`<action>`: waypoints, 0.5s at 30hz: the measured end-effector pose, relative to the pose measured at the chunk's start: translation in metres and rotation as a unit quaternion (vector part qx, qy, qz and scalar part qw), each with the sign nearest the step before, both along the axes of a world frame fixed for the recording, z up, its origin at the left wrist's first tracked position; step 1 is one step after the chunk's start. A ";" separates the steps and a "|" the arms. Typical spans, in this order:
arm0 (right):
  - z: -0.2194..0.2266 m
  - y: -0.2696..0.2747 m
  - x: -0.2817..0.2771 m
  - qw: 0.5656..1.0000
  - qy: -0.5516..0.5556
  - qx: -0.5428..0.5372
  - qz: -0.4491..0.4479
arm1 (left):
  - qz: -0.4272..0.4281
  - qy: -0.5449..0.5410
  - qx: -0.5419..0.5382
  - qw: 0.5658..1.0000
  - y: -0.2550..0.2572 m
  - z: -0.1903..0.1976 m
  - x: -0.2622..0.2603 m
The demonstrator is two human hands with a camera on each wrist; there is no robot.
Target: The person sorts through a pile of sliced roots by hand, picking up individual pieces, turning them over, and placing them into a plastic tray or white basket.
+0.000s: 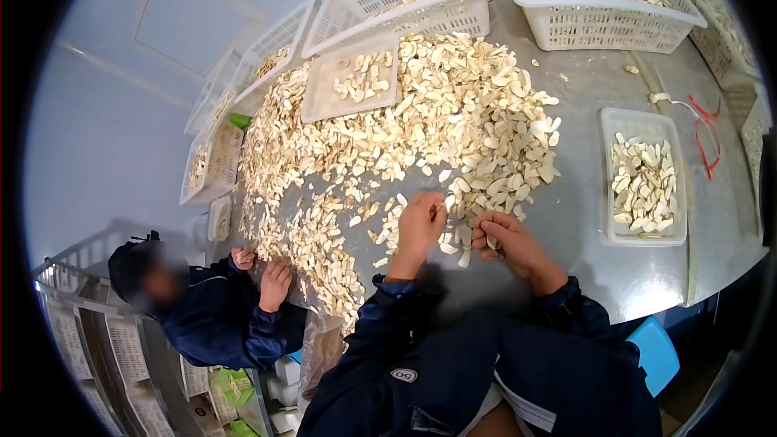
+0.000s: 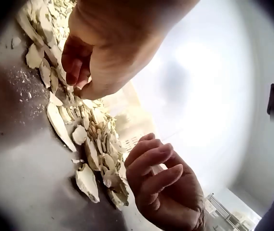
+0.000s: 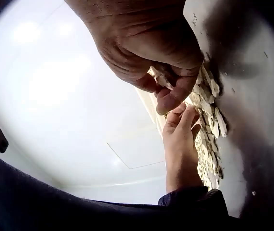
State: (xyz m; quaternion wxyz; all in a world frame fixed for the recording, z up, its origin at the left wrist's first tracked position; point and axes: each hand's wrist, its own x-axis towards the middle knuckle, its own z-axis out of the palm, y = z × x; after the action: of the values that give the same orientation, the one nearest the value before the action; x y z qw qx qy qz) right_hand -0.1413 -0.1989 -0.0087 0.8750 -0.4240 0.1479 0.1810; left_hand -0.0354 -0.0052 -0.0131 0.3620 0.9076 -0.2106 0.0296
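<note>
Pale dried slices (image 1: pixel 494 137), thin and cream-coloured with brownish edges, form a wide heap on the metal table. At its near edge, my left hand (image 1: pixel 421 231) pinches with thumb and curled fingers. Pale pieces show right at those fingertips in the left wrist view, mostly covered by the hand (image 2: pixel 117 53). Close beside it on the right, my right hand (image 1: pixel 516 244) holds a dried slice (image 3: pixel 160 77) between thumb and bent fingers. Loose slices (image 2: pixel 60 126) lie on the table just below both hands.
White perforated baskets (image 1: pixel 607 28) with slices line the back. A shallow tray (image 1: pixel 312 89) sits on the heap; another tray (image 1: pixel 682 194) of slices stands at right, near a red cord (image 1: pixel 702 142). At left, another person's hands (image 1: pixel 275 283) work at the heap.
</note>
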 end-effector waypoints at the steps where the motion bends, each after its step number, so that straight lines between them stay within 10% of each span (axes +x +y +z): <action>1: -0.002 0.000 0.000 1.000 -0.002 -0.002 -0.005 | 0.005 0.017 -0.026 1.000 0.000 0.000 -0.002; 15: -0.016 -0.001 0.004 0.996 -0.041 0.004 -0.083 | -0.045 -0.004 0.068 0.997 -0.010 0.015 -0.031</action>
State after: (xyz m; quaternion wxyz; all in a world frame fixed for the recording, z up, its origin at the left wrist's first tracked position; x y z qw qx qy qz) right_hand -0.1372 -0.2002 -0.0244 0.8942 -0.4135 0.1455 0.0906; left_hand -0.0660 -0.0155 0.0018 0.2992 0.9197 -0.2541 0.0029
